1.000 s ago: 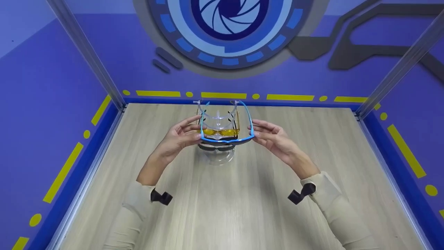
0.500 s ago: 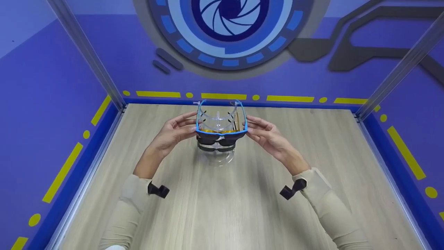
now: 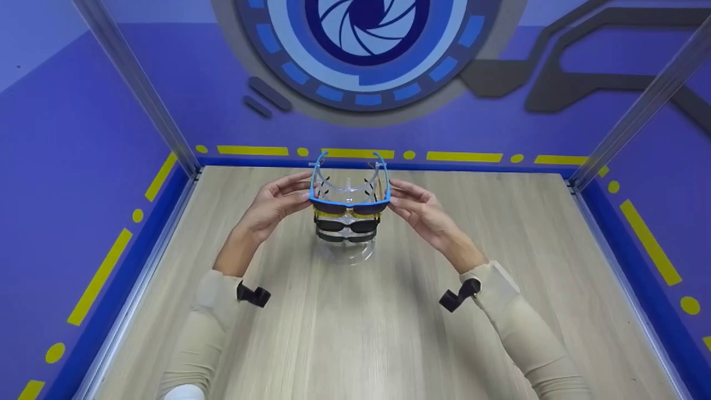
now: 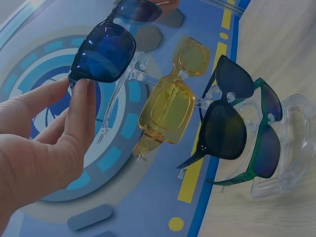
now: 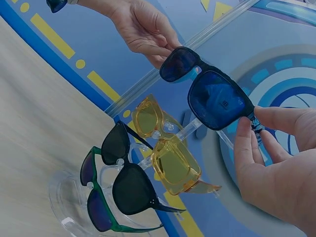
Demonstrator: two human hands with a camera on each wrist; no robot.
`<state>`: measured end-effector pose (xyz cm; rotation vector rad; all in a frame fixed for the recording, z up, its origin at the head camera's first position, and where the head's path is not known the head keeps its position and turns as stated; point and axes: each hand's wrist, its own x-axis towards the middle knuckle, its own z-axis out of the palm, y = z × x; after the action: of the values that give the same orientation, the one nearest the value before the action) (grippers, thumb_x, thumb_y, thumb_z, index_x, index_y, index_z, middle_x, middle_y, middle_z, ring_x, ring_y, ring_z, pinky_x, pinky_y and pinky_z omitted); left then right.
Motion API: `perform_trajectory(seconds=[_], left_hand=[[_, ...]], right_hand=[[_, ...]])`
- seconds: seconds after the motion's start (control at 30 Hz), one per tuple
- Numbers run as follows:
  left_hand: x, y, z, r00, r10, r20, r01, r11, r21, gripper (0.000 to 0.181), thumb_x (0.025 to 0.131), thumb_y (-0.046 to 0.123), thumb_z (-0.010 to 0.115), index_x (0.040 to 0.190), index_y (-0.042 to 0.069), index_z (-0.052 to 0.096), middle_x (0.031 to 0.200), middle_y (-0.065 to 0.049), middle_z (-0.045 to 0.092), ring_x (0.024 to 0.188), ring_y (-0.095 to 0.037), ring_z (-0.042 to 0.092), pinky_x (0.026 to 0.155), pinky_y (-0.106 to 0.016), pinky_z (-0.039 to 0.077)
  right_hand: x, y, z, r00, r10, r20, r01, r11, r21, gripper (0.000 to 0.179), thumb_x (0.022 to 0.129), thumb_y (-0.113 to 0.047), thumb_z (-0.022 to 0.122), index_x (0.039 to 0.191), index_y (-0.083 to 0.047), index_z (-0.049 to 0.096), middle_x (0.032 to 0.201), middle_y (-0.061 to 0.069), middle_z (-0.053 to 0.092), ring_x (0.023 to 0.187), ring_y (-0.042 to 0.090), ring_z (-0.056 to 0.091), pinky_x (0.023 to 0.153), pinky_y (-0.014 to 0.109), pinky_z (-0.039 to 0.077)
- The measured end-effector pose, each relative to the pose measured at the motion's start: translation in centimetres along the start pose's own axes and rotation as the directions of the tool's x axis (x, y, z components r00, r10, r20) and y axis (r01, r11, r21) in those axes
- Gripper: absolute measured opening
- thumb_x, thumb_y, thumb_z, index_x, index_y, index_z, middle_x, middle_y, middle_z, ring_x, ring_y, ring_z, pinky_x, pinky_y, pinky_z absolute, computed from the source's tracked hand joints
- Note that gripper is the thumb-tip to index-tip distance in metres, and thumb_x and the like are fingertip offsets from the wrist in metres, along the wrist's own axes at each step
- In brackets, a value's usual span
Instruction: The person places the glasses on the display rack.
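Both hands hold one pair of sunglasses point(image 3: 351, 205) with a blue frame and dark lenses. My left hand point(image 3: 269, 203) pinches it by the hinge at its left end, thumb below and fingers along the temple. My right hand point(image 3: 420, 210) pinches the opposite hinge in the same way. The sunglasses are level at the top of a clear display stand point(image 4: 298, 143), temples pointing to the back wall. Lower on the stand sit yellow glasses point(image 4: 168, 108), then black sunglasses point(image 4: 224, 128), then green-framed sunglasses point(image 5: 94, 197) at the bottom.
The stand's round clear base point(image 3: 350, 255) rests on the wood-grain table point(image 3: 355, 333). A blue wall with a printed circle point(image 3: 366, 100) rises behind it. Metal posts point(image 3: 139, 83) and side walls bound the table.
Both hands have moved the blue sunglasses back and slightly left, from in front of the lower pairs to the stand's top. The black and yellow pairs below now show more.
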<state>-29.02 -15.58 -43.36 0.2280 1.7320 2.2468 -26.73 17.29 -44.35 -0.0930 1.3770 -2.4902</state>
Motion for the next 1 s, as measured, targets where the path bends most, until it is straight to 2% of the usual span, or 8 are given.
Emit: perform_trajectory(seconds=[0.13, 0.27, 0.47, 0.73, 1.0], left_hand=[[0.5, 0.1, 0.0, 0.999, 0.009, -0.031, -0.009, 1.000, -0.010, 0.054, 0.096, -0.004, 0.065, 0.147, -0.002, 0.050, 0.116, -0.001, 0.072, 0.105, -0.013, 0.073, 0.097, -0.029, 0.060], [1.0, 0.0, 0.0, 0.999, 0.006, -0.034, -0.006, 1.000, -0.016, 0.053, 0.095, -0.003, 0.067, 0.146, -0.002, 0.052, 0.119, -0.004, 0.072, 0.105, -0.013, 0.073, 0.098, -0.030, 0.059], [1.4, -0.1, -0.1, 0.999, 0.003, -0.035, -0.003, 1.000, -0.014, 0.052, 0.096, -0.003, 0.067, 0.145, -0.003, 0.052, 0.122, -0.005, 0.071, 0.107, -0.014, 0.073, 0.098, -0.030, 0.059], [2.3, -0.1, -0.6, 0.999, 0.026, -0.045, -0.028, 0.999, -0.047, 0.051, 0.096, -0.003, 0.065, 0.145, -0.002, 0.053, 0.118, -0.003, 0.072, 0.105, -0.013, 0.073, 0.097, -0.029, 0.060], [2.9, -0.6, -0.7, 0.998, 0.029, -0.050, -0.032, 0.997, -0.071, 0.050, 0.097, -0.004, 0.064, 0.145, -0.002, 0.053, 0.115, -0.001, 0.073, 0.104, -0.013, 0.073, 0.096, -0.029, 0.060]], right_hand=[[0.5, 0.0, 0.1, 1.000, -0.010, -0.021, 0.010, 1.000, -0.007, 0.036, 0.095, 0.015, 0.055, 0.123, -0.005, 0.066, 0.109, 0.006, 0.073, 0.106, 0.017, 0.069, 0.100, 0.028, 0.057], [0.7, 0.1, 0.0, 0.999, -0.014, -0.040, 0.013, 1.000, -0.018, 0.038, 0.095, 0.014, 0.057, 0.129, -0.002, 0.063, 0.111, 0.006, 0.073, 0.104, 0.016, 0.070, 0.099, 0.027, 0.058], [1.2, 0.1, 0.1, 0.998, -0.025, -0.065, 0.021, 0.998, -0.052, 0.049, 0.096, 0.013, 0.057, 0.144, 0.007, 0.049, 0.110, 0.001, 0.074, 0.102, 0.013, 0.070, 0.099, 0.027, 0.057], [2.2, 0.1, 0.4, 0.994, -0.048, -0.097, 0.043, 0.997, -0.060, 0.045, 0.096, 0.012, 0.058, 0.140, 0.007, 0.053, 0.116, 0.004, 0.073, 0.103, 0.013, 0.071, 0.101, 0.027, 0.056], [2.8, 0.7, 0.1, 0.993, -0.030, -0.114, 0.023, 0.998, -0.065, 0.048, 0.097, 0.010, 0.058, 0.144, 0.006, 0.050, 0.119, 0.003, 0.071, 0.108, 0.013, 0.069, 0.103, 0.026, 0.055]])
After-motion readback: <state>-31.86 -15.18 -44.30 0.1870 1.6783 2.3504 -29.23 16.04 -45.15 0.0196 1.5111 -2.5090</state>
